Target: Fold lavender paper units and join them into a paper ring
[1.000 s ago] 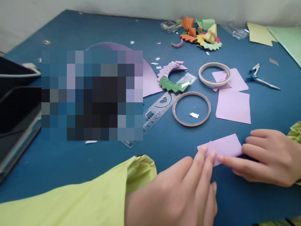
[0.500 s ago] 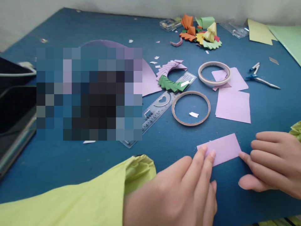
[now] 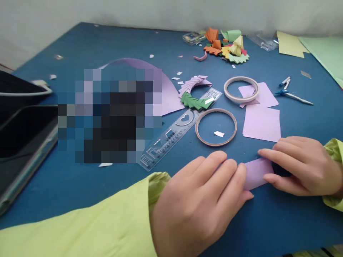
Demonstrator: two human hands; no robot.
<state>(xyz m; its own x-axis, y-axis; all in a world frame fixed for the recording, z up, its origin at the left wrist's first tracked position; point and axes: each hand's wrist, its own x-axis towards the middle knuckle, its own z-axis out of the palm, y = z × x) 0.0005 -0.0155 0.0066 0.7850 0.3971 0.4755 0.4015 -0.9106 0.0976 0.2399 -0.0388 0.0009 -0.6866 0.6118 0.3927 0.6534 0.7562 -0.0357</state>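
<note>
A folded strip of light purple paper (image 3: 257,174) lies low over the blue table between my hands. My left hand (image 3: 205,196) covers its left end, fingers bent over the top and thumb tip showing below. At the right end, my right hand (image 3: 305,167) has its thumb at the lower edge and its index finger at the upper edge, closed about the paper. Just beyond, a flat purple paper square (image 3: 261,123) rests on the table. Other purple sheets (image 3: 268,93) lie partly under a roll of tape (image 3: 241,99).
A second tape ring (image 3: 197,132) and a clear stencil ruler (image 3: 166,142) lie in the middle, beside a purple and green folded-paper ring (image 3: 195,101). A compass (image 3: 294,96) is at right. Folded paper pieces (image 3: 213,35) sit at the back; a dark device (image 3: 24,142) stands left.
My left hand has moved from pressing with fingertips to covering the paper's left end. My right hand has closed from the side onto its right end. The camera view has shifted slightly.
</note>
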